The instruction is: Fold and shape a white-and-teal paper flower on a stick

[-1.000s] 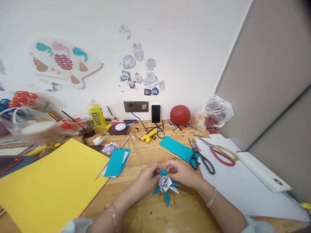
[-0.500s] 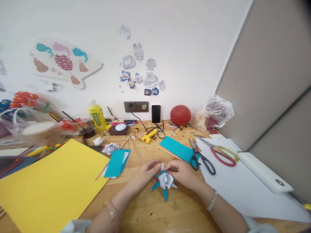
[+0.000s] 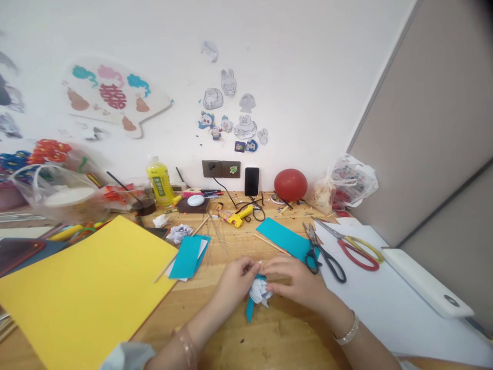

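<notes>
A white paper flower (image 3: 259,293) with blue paper leaves is held low over the wooden table, its bloom tilted toward me. My left hand (image 3: 238,277) pinches it at the base, thumb and fingertips closed near the blue part. From the other side my right hand (image 3: 295,280) grips it too, fingers bent over the base and the thumb against the white petals. One blue leaf (image 3: 250,310) sticks out toward me; the other leaves are mostly hidden by the hands.
Yellow card (image 3: 92,288) and cut blue papers (image 3: 184,258) lie at left. A blue strip (image 3: 285,239), black scissors (image 3: 325,254), red-and-yellow scissors (image 3: 360,252) and white sheets (image 3: 389,308) are at right. Behind stand a yellow glue gun (image 3: 241,217), a bottle (image 3: 159,182) and a red balloon (image 3: 290,185).
The flower has turned and tilted in my hands, so fewer leaves show. My right hand's fingers have moved further over it. The whole view has shifted slightly.
</notes>
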`<state>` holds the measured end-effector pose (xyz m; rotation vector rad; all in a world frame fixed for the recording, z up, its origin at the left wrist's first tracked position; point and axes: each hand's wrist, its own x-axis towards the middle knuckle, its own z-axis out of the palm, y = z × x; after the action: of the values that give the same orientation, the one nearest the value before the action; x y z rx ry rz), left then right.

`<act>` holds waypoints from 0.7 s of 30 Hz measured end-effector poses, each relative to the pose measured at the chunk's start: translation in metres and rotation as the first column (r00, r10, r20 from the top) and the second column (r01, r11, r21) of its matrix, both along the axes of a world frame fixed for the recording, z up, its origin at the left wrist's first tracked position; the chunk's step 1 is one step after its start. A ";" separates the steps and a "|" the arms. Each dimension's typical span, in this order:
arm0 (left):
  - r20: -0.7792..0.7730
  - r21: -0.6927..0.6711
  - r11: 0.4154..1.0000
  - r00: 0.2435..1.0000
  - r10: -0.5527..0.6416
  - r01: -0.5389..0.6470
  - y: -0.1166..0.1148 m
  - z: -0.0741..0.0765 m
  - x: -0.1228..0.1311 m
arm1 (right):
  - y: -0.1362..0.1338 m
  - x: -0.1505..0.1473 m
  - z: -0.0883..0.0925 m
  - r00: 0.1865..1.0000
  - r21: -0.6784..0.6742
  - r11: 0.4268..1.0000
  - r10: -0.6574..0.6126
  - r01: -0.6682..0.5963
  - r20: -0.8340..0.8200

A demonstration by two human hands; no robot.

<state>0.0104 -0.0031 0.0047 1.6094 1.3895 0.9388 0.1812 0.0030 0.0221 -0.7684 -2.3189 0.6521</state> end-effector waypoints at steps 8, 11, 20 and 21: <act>-0.039 0.019 1.000 0.999 0.022 -0.021 -0.002 -0.001 0.002 | -0.014 -0.010 0.004 0.968 0.354 0.934 -0.136 0.054 0.211; -0.042 0.028 0.999 0.999 0.027 -0.026 -0.002 0.000 0.003 | -0.013 -0.011 0.002 0.966 0.429 0.902 -0.147 0.043 0.213; -0.052 0.052 0.997 0.996 0.067 -0.064 0.000 -0.003 0.001 | -0.015 -0.018 -0.010 0.967 0.467 0.871 -0.230 0.153 0.112; -0.055 0.055 0.996 0.996 0.070 -0.067 0.000 -0.004 0.001 | -0.015 -0.018 -0.011 0.968 0.470 0.869 -0.228 0.153 0.106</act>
<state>0.0114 -0.0031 0.0007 1.6481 1.4786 0.9838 0.1633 -0.0119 0.0111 -0.8277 -2.3611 -0.0577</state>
